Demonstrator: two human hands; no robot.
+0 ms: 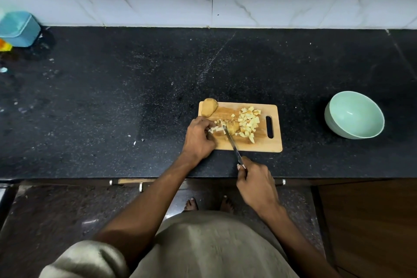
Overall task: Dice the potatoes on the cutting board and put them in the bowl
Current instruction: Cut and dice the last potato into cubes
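A wooden cutting board (261, 144) lies on the black counter. A whole potato (209, 107) sits at its far left corner. Several diced pieces (249, 121) are piled toward the board's handle end. My left hand (198, 137) holds potato strips (216, 128) down with curled fingers at the board's left side. My right hand (256, 184) grips the handle of a knife (232, 145), whose blade rests beside a potato chunk (233, 127). A pale green bowl (334, 119) stands to the right of the board, with nothing in it.
A blue container (19, 28) stands at the far left by the tiled wall. Small potato scraps (138, 140) lie on the black counter (112, 97) left of the board. The counter's front edge runs just below my right hand.
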